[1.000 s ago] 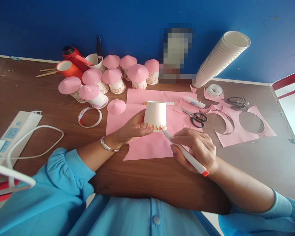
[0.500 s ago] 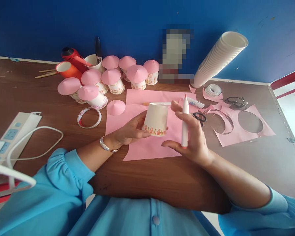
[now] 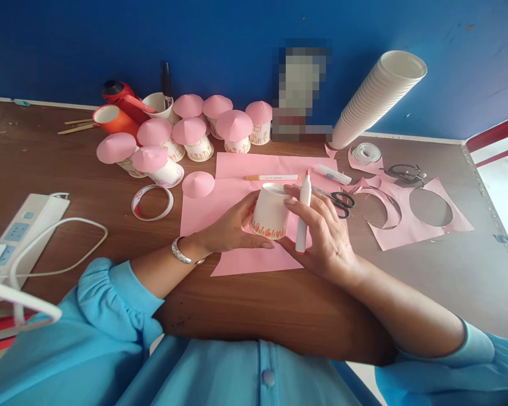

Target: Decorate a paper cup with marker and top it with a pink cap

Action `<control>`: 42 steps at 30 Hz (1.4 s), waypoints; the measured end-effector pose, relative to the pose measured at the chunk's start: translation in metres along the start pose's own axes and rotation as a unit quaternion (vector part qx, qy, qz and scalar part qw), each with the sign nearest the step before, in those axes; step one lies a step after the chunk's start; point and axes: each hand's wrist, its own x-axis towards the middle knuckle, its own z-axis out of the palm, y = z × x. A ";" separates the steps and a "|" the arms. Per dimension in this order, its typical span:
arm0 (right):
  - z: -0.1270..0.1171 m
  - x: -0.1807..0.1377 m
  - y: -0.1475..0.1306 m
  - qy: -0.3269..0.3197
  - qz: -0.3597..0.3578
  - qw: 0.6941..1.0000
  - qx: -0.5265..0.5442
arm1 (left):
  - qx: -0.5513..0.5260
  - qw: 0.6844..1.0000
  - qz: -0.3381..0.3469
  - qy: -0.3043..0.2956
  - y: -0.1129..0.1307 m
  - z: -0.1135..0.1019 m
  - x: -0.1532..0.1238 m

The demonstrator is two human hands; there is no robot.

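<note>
An upturned white paper cup (image 3: pixel 271 211) with small orange drawings round its rim is held between both hands above a pink paper sheet (image 3: pixel 254 256). My left hand (image 3: pixel 232 225) grips the cup's left side with thumb and fingers. My right hand (image 3: pixel 322 234) touches the cup's right side and also holds a white marker (image 3: pixel 302 211) upright, orange tip pointing up. A loose pink paper cone (image 3: pixel 198 184) lies on the table to the left of the cup.
Several cups topped with pink cones (image 3: pixel 186 138) stand at the back. A tall stack of white cups (image 3: pixel 375 98) leans on the blue wall. Scissors (image 3: pixel 336 198), a glue stick (image 3: pixel 333 174), an orange pen (image 3: pixel 272 177), tape rings (image 3: pixel 152 202), cut pink scraps (image 3: pixel 410 211) and a power strip (image 3: pixel 21 225) lie around.
My right hand stopped drawing, turned the marker tip-up, then moved left until its fingers rest on the cup. The cup tilted a little in my left hand.
</note>
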 end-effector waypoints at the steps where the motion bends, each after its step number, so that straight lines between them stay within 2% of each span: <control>1: 0.000 0.000 0.000 -0.007 0.002 1.000 0.001 | 0.005 1.000 -0.007 0.000 0.000 0.001 0.000; 4: -0.001 -0.001 0.001 -0.015 0.002 1.000 0.014 | -0.011 1.000 -0.019 0.009 0.003 0.001 0.000; 11: -0.017 0.000 -0.005 0.085 -0.054 0.994 0.028 | -0.029 0.998 -0.036 0.046 0.009 -0.002 -0.001; 14: -0.023 0.002 -0.011 0.072 -0.071 0.995 0.016 | -0.027 0.999 -0.017 0.038 0.008 -0.002 -0.001; 21: -0.022 0.006 -0.017 0.060 -0.068 0.992 0.083 | -0.015 0.999 0.010 0.047 0.006 -0.002 0.002; 42: -0.017 0.004 -0.017 0.044 -0.082 0.993 0.075 | 0.032 0.998 -0.031 0.049 0.014 0.000 0.000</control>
